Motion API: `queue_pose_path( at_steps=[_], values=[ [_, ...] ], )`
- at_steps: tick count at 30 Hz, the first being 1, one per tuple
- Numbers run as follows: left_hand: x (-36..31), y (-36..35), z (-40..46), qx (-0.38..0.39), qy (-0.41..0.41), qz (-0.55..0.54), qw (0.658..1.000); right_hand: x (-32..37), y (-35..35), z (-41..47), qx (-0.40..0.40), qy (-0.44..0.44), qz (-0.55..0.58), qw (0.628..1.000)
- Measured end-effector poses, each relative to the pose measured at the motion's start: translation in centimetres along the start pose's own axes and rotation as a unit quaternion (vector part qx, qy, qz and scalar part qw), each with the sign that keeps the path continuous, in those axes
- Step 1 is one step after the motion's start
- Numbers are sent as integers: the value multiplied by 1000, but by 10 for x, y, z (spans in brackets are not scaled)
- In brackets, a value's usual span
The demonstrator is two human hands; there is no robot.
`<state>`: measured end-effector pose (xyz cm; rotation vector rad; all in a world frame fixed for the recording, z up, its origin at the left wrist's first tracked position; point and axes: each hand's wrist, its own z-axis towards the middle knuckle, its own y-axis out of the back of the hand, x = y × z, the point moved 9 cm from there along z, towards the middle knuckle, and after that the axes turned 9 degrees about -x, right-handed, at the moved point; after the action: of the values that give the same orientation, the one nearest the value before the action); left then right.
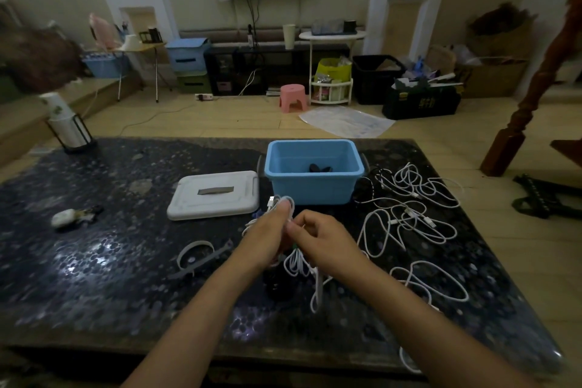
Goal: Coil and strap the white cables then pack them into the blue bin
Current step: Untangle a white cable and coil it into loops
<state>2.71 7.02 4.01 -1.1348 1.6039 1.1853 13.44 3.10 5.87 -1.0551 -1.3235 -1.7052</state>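
My left hand (271, 230) grips a partly coiled white cable (280, 203) above the dark table, its USB plug poking out toward the blue bin (313, 172). My right hand (321, 238) pinches the same cable just beside the left hand; loops of it hang below my wrists (297, 263). The bin stands open behind my hands with a dark object lying inside. Several loose white cables (409, 214) sprawl on the table to the right. Grey straps (198, 257) lie left of my left forearm.
The bin's white lid (214, 195) lies flat left of the bin. A small white object (67, 217) sits at the left, and a cup holder with paper cups (67, 126) at the far left corner. The table's right edge (466, 208) runs close to the loose cables.
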Motion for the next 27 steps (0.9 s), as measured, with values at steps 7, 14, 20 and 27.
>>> queue_pose_path(
  at_steps=[7,14,20,27],
  values=[
    [-17,28,7,-102,-37,-14,994,-1,-20,-7,83,-4,13,996],
    [-25,13,-5,-97,-83,-82,988,-4,-34,-16,73,1,-67,995],
    [-25,7,-5,-44,-70,-140,987,-12,-47,-22,138,-16,-72,988],
    [-31,22,6,-7,-94,-60,994,-21,1,3,133,15,-205,970]
  ],
)
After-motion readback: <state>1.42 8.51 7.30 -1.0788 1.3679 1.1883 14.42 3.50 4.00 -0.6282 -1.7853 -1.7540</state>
